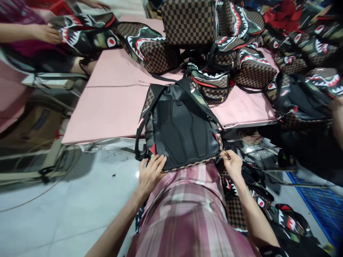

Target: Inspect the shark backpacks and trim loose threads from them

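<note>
A backpack point(184, 132) lies with its black padded back panel and shoulder straps facing up, its top end on the pink table point(112, 96) and its bottom edge over my lap. My left hand point(152, 172) holds its lower left corner, fingers on top of the edge. At the lower right corner, my right hand point(232, 163) pinches the edge or a small strap there. A small checkered bag point(213, 87) with a shark-mouth print sits just beyond the backpack.
More checkered backpacks point(189, 23) crowd the table's far side. A person's hand point(49, 34) touches a bag at the upper left; another person's arm point(338, 117) is at the right edge. Bags point(237, 210) are piled low on my right beside a blue crate point(318, 203).
</note>
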A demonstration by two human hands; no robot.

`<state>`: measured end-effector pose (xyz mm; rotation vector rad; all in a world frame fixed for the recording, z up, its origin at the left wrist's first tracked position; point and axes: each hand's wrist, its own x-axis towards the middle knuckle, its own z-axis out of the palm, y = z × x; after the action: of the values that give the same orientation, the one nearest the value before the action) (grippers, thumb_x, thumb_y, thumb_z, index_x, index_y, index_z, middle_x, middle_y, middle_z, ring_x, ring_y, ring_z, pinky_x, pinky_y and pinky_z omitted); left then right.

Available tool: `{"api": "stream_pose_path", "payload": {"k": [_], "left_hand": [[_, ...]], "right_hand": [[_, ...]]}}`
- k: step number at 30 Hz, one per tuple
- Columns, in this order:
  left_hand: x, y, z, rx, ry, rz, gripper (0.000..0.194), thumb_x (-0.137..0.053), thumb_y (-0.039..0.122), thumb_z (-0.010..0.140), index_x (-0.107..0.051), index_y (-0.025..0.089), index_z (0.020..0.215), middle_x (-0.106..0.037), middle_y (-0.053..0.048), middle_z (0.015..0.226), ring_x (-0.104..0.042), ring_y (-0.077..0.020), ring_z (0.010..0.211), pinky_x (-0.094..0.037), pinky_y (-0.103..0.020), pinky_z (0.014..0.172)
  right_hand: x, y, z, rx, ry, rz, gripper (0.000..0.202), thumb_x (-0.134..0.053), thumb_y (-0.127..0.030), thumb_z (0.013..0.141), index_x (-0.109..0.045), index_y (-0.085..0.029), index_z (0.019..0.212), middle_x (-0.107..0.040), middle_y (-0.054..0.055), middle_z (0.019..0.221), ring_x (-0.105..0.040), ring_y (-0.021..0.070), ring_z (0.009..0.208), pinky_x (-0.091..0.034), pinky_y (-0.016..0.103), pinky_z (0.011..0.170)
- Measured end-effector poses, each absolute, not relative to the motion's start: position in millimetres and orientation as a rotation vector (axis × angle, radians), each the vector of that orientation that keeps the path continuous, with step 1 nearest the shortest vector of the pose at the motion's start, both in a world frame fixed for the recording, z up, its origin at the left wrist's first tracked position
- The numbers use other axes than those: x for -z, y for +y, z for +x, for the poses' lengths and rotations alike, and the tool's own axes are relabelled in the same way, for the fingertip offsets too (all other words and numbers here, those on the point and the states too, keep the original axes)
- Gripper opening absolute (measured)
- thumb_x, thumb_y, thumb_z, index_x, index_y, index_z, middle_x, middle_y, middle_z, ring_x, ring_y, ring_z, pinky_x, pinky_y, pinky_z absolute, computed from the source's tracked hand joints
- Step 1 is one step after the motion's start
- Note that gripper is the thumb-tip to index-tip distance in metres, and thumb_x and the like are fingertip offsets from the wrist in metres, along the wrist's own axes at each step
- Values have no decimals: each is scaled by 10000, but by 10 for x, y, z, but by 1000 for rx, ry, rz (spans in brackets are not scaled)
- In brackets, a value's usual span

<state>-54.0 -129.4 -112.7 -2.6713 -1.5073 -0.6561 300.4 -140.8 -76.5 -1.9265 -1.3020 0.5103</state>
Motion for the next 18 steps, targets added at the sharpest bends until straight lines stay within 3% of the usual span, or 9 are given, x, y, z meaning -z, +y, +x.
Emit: {"api": "stream_pose_path", "payload": {"k": [3, 5, 7, 10, 14, 18], "left_hand": [[1007, -1343, -526, 645, -1761, -2769, 501, -620, 317, 758, -533, 183, 1233, -568, -146, 1242, -470, -317, 1193, -318, -455, 976], [928, -1309, -433, 793, -2099, -2838, 586, -655, 347, 715, -499, 179, 1255, -537, -146, 1278, -460, -313, 1203, -355, -448, 979], [873, -1160, -306, 1193, -2610, -2693, 649, -633, 400, 724, -430, 169, 1295, -497, -156, 1316, -493, -284, 1177, -398, -417, 966], [823, -742, -113, 2045, -3155, -1858, 604, -590, 391, 767, -386, 160, 1287, -413, -162, 1381, -472, -234, 1211, -409, -342, 976], [778, -336, 63, 2702, -3101, -1070, 354, -561, 284, 770, -489, 180, 1101, -533, -116, 1258, -542, -192, 1130, -454, -317, 928], [790, -666, 131, 2897, -3119, -1195, 280, -569, 258, 738, -553, 199, 1011, -632, -78, 1101, -620, -172, 969, -516, -287, 791]], "right_hand": [[855, -1243, 3204, -884, -1081, -1752, 227, -651, -382, 675, -671, -163, 733, -640, 12, 667, -549, 151, 624, -397, 252, 575], [961, -1111, 3218, -940, -923, -1694, 319, -660, -434, 663, -668, -148, 805, -628, 9, 661, -525, 134, 586, -397, 245, 542], [1088, -981, 3169, -934, -854, -1677, 364, -637, -482, 678, -647, -149, 825, -596, -7, 629, -487, 109, 529, -381, 230, 496], [1249, -856, 3051, -943, -780, -1647, 382, -628, -522, 674, -606, -167, 811, -551, -35, 606, -455, 83, 484, -369, 209, 460], [1318, -843, 2940, -911, -710, -1626, 376, -644, -517, 647, -577, -172, 781, -555, -33, 648, -490, 82, 528, -406, 207, 507], [1294, -888, 2899, -874, -658, -1633, 365, -636, -507, 649, -564, -176, 783, -566, -29, 678, -519, 93, 572, -430, 225, 555]]}}
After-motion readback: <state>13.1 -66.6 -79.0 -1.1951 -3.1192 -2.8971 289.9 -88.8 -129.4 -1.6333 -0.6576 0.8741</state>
